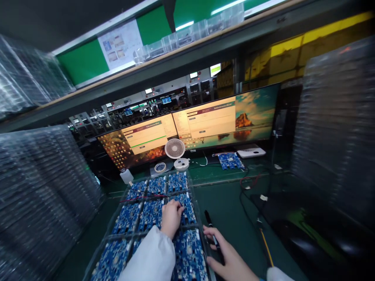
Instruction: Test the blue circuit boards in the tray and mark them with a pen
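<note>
My left hand (pixel 171 217), in a white sleeve, is closed over a blue circuit board (pixel 186 208) in the right column of a clear plastic tray (pixel 135 236). Its fingertips are pinched at the board's upper part; what they grip is hidden. Red and dark wires (pixel 143 198) run across the boards to the left of this hand. Beside the tray's right edge, my right hand (pixel 230 255) is curled around a black pen (pixel 208 218), with the thumb apart from the fingers. Blue boards also fill the tray's other compartments.
Two monitors (pixel 211 121) stand behind a small white fan (pixel 175 149) and a tape roll (pixel 160 168). Another blue board (pixel 230 160) lies at the back with wires. Cables (pixel 244 207) cross the green mat at right. Tall stacks of plastic trays (pixel 38 195) flank the bench.
</note>
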### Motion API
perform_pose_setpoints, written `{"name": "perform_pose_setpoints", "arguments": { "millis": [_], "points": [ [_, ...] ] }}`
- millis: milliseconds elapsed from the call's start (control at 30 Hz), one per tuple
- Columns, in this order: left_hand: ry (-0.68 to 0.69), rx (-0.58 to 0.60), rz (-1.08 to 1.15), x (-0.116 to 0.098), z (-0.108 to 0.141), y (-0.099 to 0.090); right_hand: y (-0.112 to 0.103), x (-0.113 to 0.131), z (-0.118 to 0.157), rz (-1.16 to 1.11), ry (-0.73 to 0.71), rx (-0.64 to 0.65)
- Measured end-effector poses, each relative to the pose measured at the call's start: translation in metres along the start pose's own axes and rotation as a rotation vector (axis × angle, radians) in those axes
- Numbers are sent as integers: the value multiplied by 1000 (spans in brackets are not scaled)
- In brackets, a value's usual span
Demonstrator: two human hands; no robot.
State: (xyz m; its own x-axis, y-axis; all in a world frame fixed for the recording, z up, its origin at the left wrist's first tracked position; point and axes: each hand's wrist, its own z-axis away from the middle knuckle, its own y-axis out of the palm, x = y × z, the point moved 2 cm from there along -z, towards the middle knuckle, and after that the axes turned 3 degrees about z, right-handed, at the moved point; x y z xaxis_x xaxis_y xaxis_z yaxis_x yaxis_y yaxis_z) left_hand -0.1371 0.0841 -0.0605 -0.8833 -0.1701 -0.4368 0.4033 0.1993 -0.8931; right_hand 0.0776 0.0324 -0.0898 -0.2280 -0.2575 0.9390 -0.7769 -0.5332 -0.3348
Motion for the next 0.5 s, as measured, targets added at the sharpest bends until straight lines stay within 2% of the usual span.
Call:
{"name": "perform_pose_setpoints", "arguments": {
  "millis": [100, 167, 233, 300, 367, 400, 467, 500],
  "points": [
    [19, 30, -46, 0, 3, -8, -32, 20, 13, 126, -82, -77],
    [14, 50, -97, -6, 13, -16, -61, 30, 26, 227, -128, -181],
    [24, 44, -118, -20, 33, -23, -92, 35, 42, 310, -142, -305],
    [100, 50, -31, -45, 61, -19, -119, 34, 58, 394, -144, -374],
    [227, 166, 125, -77, 94, 2, -139, 29, 73, 459, -128, -423],
    [273, 289, 176, -94, 111, 18, -145, 26, 79, 482, -115, -449],
    [265, 512, 214, -127, 138, 55, -153, 17, 92, 522, -87, -488],
    [234, 558, 256, -141, 147, 71, -156, 12, 97, 544, -80, -499]
  ]
}}
